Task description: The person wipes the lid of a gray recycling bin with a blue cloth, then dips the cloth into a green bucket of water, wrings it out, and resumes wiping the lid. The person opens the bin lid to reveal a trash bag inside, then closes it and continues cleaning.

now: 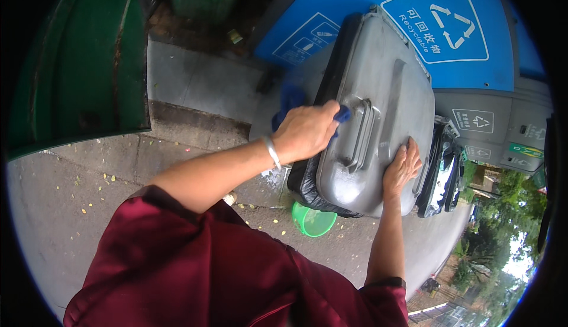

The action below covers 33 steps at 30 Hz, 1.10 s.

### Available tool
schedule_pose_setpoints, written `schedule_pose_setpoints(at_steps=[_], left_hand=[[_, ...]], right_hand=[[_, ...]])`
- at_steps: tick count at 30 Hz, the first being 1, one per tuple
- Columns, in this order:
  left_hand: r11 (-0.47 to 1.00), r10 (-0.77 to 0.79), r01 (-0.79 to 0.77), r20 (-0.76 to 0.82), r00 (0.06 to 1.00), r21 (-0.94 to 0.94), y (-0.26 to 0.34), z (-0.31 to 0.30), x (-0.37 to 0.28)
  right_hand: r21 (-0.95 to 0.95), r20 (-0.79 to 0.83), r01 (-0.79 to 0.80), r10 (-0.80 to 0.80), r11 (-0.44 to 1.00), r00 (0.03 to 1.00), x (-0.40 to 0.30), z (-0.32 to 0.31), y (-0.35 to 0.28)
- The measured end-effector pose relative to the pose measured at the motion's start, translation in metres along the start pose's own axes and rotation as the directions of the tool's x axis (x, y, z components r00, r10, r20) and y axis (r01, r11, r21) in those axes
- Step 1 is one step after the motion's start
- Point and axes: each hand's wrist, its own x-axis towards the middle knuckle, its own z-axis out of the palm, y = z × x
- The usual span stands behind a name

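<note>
My left hand (306,129), with a metal bangle at the wrist, grips a bunched dark blue cloth (290,96) at the side edge of a grey plastic bin lid (368,149). Part of the cloth sticks out past my fingers beside the lid's moulded handle. On the right part of the same lid rests my right hand (401,167), palm down and holding nothing. The lid is closed over a bin lined with a black plastic bag (306,185), which shows along the rim. The left hand and cloth look somewhat blurred.
Behind the bin stands a blue recycling cabinet (470,74) with printed signs. A green basin (313,222) is on the ground below. More bagged bins (437,171) stand at the right. A green metal container (84,60) and a raised kerb (191,127) are at the left.
</note>
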Motion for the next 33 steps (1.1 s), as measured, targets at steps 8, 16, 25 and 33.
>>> schedule_pose_setpoints(at_steps=[8, 16, 25, 33], left_hand=[[1.000, 0.018, -0.020, 0.103, 0.994, 0.011, 0.040, 0.012, -0.087], [0.974, -0.050, 0.060, -0.053, 0.997, 0.217, 0.029, 0.006, -0.031], [0.966, -0.090, 0.075, 0.052, 0.995, 0.247, 0.053, 0.014, -0.081], [0.963, -0.063, 0.051, 0.035, 0.997, 0.266, 0.052, 0.015, -0.091]], right_hand=[[-0.021, -0.012, 0.001, -0.001, 1.000, 1.000, -0.001, 0.004, 0.009], [0.019, -0.003, 0.006, -0.006, 1.000, 1.000, 0.000, -0.003, 0.000], [0.008, -0.035, 0.002, -0.001, 1.000, 0.999, 0.000, 0.002, 0.001], [0.024, -0.038, 0.014, -0.013, 1.000, 0.999, -0.001, 0.002, 0.003]])
